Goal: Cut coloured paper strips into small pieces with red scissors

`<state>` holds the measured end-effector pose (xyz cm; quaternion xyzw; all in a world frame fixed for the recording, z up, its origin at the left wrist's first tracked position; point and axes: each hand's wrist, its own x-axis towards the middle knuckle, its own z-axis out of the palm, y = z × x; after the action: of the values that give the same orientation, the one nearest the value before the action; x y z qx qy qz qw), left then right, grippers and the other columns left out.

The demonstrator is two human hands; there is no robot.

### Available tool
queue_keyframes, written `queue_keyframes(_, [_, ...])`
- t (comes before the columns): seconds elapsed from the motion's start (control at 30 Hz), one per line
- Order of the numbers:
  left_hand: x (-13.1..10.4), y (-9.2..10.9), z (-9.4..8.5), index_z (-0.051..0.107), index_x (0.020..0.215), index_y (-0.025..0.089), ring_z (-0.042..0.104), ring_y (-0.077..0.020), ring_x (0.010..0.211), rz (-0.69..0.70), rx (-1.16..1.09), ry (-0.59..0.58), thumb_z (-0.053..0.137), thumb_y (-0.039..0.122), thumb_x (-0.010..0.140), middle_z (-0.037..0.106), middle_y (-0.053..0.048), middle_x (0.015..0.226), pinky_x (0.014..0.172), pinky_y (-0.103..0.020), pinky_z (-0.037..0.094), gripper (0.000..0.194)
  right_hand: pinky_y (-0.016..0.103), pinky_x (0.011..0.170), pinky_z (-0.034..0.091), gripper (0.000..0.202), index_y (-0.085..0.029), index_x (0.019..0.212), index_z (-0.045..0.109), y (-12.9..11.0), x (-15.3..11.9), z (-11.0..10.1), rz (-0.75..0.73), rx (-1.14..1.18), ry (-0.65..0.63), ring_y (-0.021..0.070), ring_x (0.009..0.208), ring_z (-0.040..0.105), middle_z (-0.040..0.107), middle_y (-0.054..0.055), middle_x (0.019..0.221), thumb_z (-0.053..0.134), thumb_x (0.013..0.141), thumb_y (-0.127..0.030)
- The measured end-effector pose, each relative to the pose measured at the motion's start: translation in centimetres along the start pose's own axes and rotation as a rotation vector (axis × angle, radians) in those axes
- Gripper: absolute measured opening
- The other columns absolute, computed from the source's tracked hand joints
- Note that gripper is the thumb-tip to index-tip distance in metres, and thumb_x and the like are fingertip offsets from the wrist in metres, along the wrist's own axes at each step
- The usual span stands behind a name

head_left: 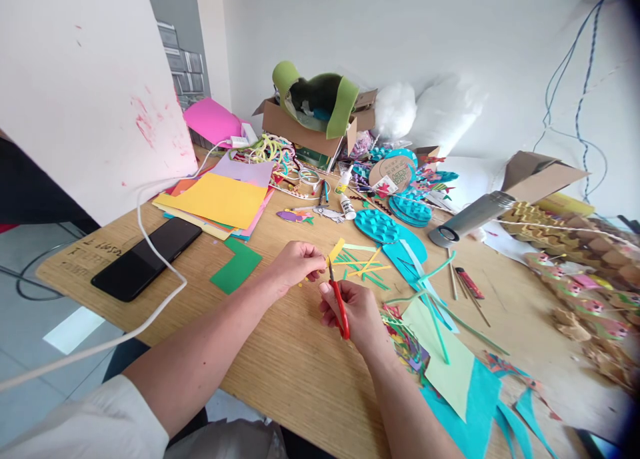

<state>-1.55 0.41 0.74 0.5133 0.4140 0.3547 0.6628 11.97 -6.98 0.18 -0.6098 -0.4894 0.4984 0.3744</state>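
Note:
Red-handled scissors [340, 307] are gripped in my right hand [357, 312], their blades pointing away from me. Just left of the blades, my left hand [299, 265] pinches a small yellow paper strip [336, 248], which meets the scissor tips. Whether the blades are fully closed is too small to tell. Beyond the hands lie thin yellow strips [373, 270] and green strips [376, 282] in a loose pile. A cut piece of green paper [240, 264] rests left of my left wrist.
Stacked coloured paper [220, 199] and a black phone [145, 259] lie to the left, with a white cable [163, 259] crossing over. Blue egg-tray pieces [377, 227], glue bottles [347, 207] and a metal flask [470, 219] stand farther back. Pale green paper [445, 365] lies right.

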Motion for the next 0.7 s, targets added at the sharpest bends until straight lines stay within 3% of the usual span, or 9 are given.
queue_keyframes(0.7, [0.08,-0.12,-0.19,0.058,0.063,0.014,0.054,-0.0096,0.052,-0.022,-0.023,-0.031,0.063,0.021,0.06,0.059,0.0,0.057,0.053,-0.023,0.043,0.009,0.022,0.036,0.041,0.051,-0.017,0.06,0.05,0.21,0.1,-0.08,-0.018,0.0,-0.002,0.0137,0.037,0.056,0.062,0.003,0.052,0.069,0.065,-0.064])
